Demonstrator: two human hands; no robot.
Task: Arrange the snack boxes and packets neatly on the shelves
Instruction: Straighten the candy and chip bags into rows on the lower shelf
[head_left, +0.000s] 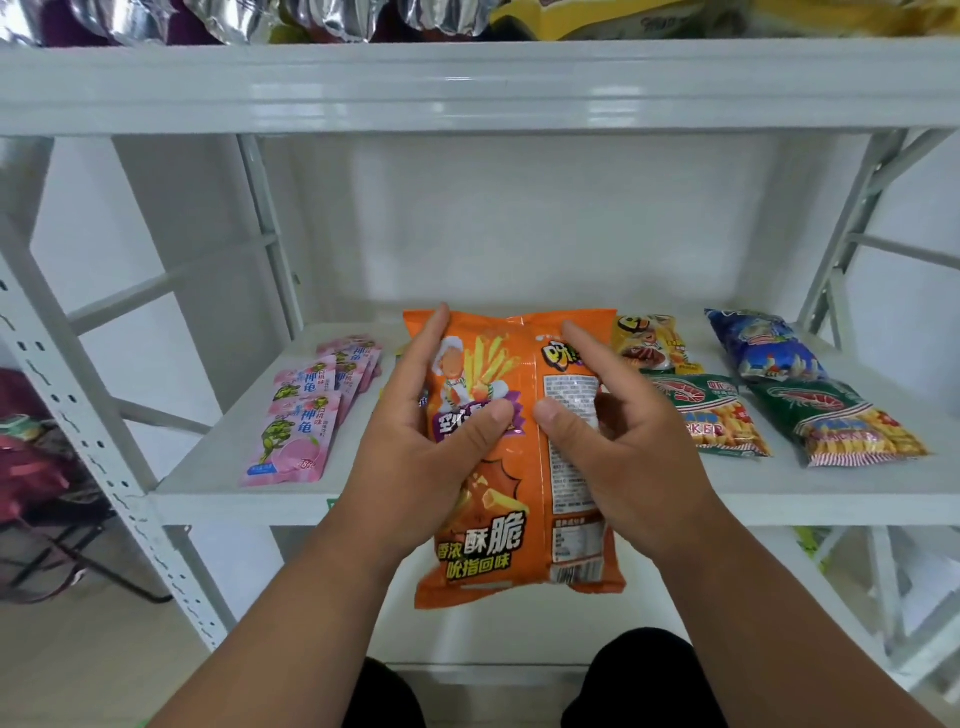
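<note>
1. Both hands, left hand (415, 441) and right hand (628, 447), grasp two orange plastic snack packets (519, 467) above the white metal shelf (218, 483) edge.
2. Pink flat packets (306, 415) lie fanned at left; green shrimp-cracker bags (717, 415) at right seem arranged.
3. I judge the orange packets are not placed yet.

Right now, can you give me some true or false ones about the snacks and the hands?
1. Both hands hold the orange packet. True: left hand and right hand grip it.
2. The pink packets lie right of the orange one. False: they lie to its left.
3. Two green prawn cracker packets lie on the shelf. True.
4. The blue packet is in a hand. False: it lies on the shelf.
</note>
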